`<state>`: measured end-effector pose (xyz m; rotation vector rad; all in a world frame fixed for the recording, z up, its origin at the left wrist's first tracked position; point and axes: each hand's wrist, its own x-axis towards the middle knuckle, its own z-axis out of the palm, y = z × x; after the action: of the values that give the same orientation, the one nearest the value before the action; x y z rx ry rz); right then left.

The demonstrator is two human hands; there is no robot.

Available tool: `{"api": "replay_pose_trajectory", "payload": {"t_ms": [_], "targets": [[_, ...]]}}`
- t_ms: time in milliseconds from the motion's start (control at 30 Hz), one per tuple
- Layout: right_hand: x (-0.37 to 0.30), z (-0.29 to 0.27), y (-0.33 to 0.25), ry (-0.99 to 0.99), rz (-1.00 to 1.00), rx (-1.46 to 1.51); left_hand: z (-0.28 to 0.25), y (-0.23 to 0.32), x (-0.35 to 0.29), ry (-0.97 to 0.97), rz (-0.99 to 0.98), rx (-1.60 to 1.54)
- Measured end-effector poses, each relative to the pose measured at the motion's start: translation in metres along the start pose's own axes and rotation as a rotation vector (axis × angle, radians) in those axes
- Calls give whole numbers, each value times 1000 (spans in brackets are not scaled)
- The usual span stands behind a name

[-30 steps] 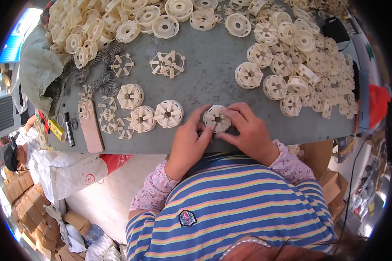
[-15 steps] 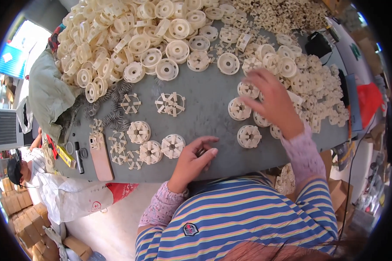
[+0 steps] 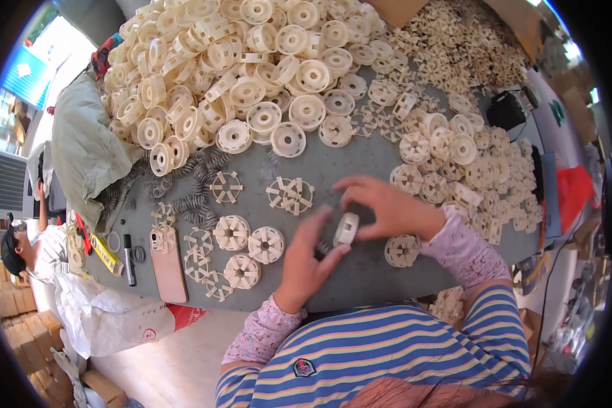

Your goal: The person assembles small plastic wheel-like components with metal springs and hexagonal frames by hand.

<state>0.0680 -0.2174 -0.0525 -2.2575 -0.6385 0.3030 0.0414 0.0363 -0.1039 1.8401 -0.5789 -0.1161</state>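
A small cream plastic wheel [image 3: 347,229] is tipped on edge between my hands, above the grey table [image 3: 347,146]. The thumb and curled fingers of my right hand [image 3: 391,207] close around it. My left hand [image 3: 306,262] is just left of the wheel, its thumb stretched toward it. Its raised fingers are blurred, and a dark, coil-like bit shows beside its palm, too unclear to name. Left of this hand lie three wheels with spoke-like pieces set in them, the nearest a filled wheel [image 3: 266,245]. Another filled wheel [image 3: 402,251] sits below my right wrist.
A large heap of cream wheels [image 3: 248,88] covers the far side. Small cream pieces [image 3: 455,41] are piled at the far right. Metal springs [image 3: 200,178] lie at left, near a phone [image 3: 168,272] and a black marker [image 3: 128,260]. Another person [image 3: 30,245] is at far left.
My right hand has come left and nearer from the wheels at right, and now has a wheel in it. The left hand's fingers have lifted toward it. The whole view has shifted slightly.
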Motion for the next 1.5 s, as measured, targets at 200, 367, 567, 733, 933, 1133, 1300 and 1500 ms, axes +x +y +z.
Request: {"api": "replay_pose_trajectory", "payload": {"t_ms": [200, 367, 567, 733, 933, 1133, 1300, 1500], "targets": [[58, -54, 51, 363, -47, -478, 24, 5, -3, -173, 251, 386], [67, -30, 47, 295, 35, -471, 21, 12, -1, -2, 53, 309], [33, 8, 13, 22, 98, 33, 15, 28, 1, 65, 172, 509], [22, -4, 13, -8, 202, 285, 25, 38, 10, 32, 156, 500], [39, -32, 17, -17, 239, 35, 30, 26, 0, -95, 179, 368], [41, 2, 28, 212, -110, -204, -3, 24, -20, -113, -752, -828], [27, -5, 4, 23, 163, -423, -21, 42, -48, -4, -642, -459], [-16, 31, -68, 84, -23, -38, -24, 56, -52, 68, -546, -664]]}}
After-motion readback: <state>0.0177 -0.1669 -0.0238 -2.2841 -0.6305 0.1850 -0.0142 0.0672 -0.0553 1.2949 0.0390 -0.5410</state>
